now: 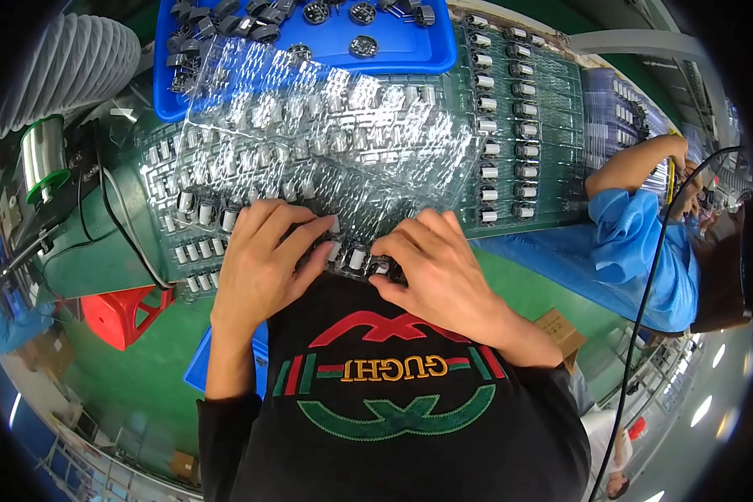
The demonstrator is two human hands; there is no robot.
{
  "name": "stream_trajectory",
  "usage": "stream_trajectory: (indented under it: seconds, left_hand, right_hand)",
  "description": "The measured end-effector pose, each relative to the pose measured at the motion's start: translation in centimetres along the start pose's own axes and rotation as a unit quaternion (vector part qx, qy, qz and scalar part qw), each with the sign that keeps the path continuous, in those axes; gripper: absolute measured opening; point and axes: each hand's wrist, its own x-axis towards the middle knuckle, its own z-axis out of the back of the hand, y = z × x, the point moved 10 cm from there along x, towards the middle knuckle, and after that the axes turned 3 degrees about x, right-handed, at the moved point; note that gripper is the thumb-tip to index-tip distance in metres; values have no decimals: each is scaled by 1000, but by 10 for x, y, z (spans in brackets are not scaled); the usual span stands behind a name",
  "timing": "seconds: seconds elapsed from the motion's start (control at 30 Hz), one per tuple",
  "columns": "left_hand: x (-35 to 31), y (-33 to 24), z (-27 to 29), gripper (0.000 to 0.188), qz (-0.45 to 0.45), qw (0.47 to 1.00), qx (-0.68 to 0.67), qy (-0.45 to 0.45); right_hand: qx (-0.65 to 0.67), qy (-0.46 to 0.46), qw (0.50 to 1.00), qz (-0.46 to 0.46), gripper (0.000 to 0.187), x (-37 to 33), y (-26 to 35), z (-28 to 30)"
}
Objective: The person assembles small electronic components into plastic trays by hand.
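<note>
Near the table's front edge, my left hand (263,263) is closed, thumb and forefinger around a small white cylindrical component (334,249) in a row on a clear plastic tray. Close beside it, my right hand (439,272) curls its thumb and forefinger around another white component with a black base (382,268), partly hidden by the fingers. Between the hands one more white cylinder (357,258) sits in the row. Clear, shiny blister sheets (402,159) lie just beyond my fingers, over trays of similar white components (236,159).
At the back stands a blue bin (309,107) with dark round parts. Another filled clear tray (552,125) lies right, near a co-worker's blue sleeve (623,230). On the left are a solder wire spool (43,155), a grey flexible duct (79,67) and a red stool (117,314).
</note>
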Motion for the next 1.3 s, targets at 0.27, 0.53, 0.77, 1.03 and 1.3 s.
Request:
stream_trajectory:
  seconds: [0.27, 0.53, 0.77, 1.03, 1.3]
  left_hand:
    - [2, 0, 0, 30, 11, 1000, -8, 9]
    - [-2, -1, 4, 31, 7, 1000, 0, -9]
    - [3, -3, 2, 31, 6, 1000, -7, -10]
    - [2, 1, 4, 31, 14, 1000, -11, -17]
    - [4, 1, 4, 31, 12, 1000, -10, -17]
  right_hand:
    - [4, -1, 999, -49, 30, 1, -9, -3]
    - [345, -118, 905, -218, 25, 14, -107, 102]
    - [366, -345, 825, -258, 24, 16, -274, 196]
    - [344, -334, 818, -319, 23, 29, -302, 190]
    - [259, -316, 840, -356, 27, 33, -301, 189]
